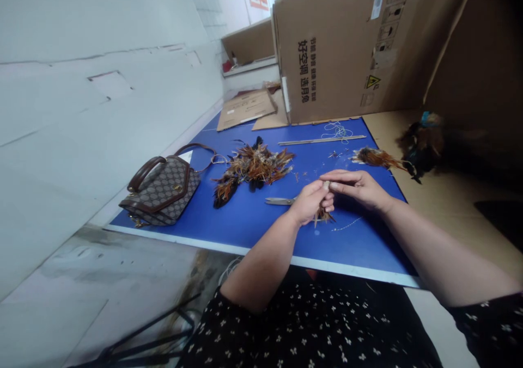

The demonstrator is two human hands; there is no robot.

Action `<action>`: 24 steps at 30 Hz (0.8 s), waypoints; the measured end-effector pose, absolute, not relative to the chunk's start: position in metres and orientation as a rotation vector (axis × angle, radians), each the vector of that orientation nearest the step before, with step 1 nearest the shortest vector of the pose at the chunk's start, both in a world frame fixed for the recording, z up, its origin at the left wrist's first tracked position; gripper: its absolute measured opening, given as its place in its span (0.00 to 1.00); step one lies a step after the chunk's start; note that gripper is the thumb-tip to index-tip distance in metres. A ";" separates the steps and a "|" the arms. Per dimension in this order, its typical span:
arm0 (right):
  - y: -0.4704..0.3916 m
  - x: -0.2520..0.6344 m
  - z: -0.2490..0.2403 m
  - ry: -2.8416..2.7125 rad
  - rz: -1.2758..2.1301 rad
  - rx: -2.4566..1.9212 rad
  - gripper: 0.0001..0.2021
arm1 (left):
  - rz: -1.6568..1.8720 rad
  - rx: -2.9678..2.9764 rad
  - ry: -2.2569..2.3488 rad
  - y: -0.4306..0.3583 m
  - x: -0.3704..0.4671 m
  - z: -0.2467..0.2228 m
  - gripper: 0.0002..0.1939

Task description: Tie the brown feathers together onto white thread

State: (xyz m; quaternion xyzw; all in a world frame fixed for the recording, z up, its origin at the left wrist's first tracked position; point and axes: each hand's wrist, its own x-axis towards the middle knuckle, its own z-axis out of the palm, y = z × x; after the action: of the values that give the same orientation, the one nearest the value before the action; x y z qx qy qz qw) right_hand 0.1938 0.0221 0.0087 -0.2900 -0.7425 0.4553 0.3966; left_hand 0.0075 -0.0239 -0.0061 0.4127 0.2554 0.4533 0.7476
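1. Gripping a small feather bundle (pixel 324 216) above the blue desk (pixel 232 229), near its front edge, you have its thin, pointed brown tips poking out below your curled left hand (pixel 307 202).
2. Your right hand (pixel 365 189) meets the left at the bundle's pale upper end, thumb and forefinger pinched on it; the hands are together, both clamped on this one piece. What the pale end is made of, you cannot tell.
3. Just beside your left hand lie metal scissors (pixel 279 201), narrow blades pointing left, the rest hidden behind your fist.
4. Farther left on the smooth desk spreads a loose, shaggy feather pile (pixel 261 164), rust-brown and grey with darker, broader plumes.
5. Beyond your right hand rests a slim feather bunch (pixel 375 157), pale at one end and russet along its length; past it, a bushy dark clump (pixel 424 142) sits on matte brown cardboard (pixel 433 204).
6. Toward the back, thin straight sticks (pixel 318 140) lie near a loopy tangle of fine pale string (pixel 338 130).
7. At the desk's left stands a patterned handbag (pixel 165 192) with brown trim and an arched handle.
8. Behind everything rises a large, flat-sided cardboard box (pixel 339 57) with black printing.
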 end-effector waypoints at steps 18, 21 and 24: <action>0.017 0.181 0.005 -1.784 0.900 -0.775 0.16 | 0.939 0.843 0.542 -0.021 0.004 -0.008 0.15; 0.015 0.177 0.001 -1.828 0.697 -0.749 0.18 | 1.021 0.820 0.557 -0.018 0.005 -0.008 0.16; 0.015 0.176 -0.003 -1.904 0.638 -0.698 0.18 | 1.054 0.808 0.550 -0.018 0.006 -0.007 0.16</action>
State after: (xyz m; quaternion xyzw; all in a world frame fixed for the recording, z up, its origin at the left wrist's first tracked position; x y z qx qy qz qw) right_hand 0.1761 0.0154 -0.0028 -0.2870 -0.7827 0.2622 0.4861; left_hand 0.0059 -0.0184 -0.0075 0.3703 0.2517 0.4827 0.7527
